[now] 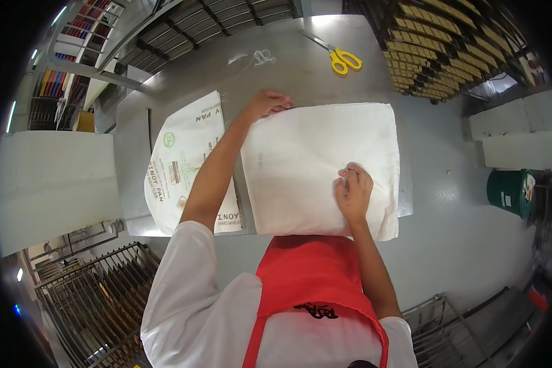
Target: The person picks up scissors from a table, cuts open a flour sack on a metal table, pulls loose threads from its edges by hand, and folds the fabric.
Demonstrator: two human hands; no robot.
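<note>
While grey floor (444,202) spreads down the right of the frame, a metal table (325,86) fills the upper middle, its dull surface catching bright patches of light. One slatted rack (435,49) crowds the upper right corner, and a tray rack (98,294) stands at lower left. On the table, at the centre of the frame, lies a white cloth (306,165) — squarish, nearly plain, creased toward its right side. Just beside it, at centre left, lies a printed cloth (193,159) lettered in brown and green. Yellow-handled scissors (337,55) rest at upper centre. The left hand (268,104) curls at the white cloth's upper left corner, the right hand (354,191) bends its fingers over the right half — whether either pinches the fabric, I cannot tell. Loose white thread (264,57) lies left of the scissors.
</note>
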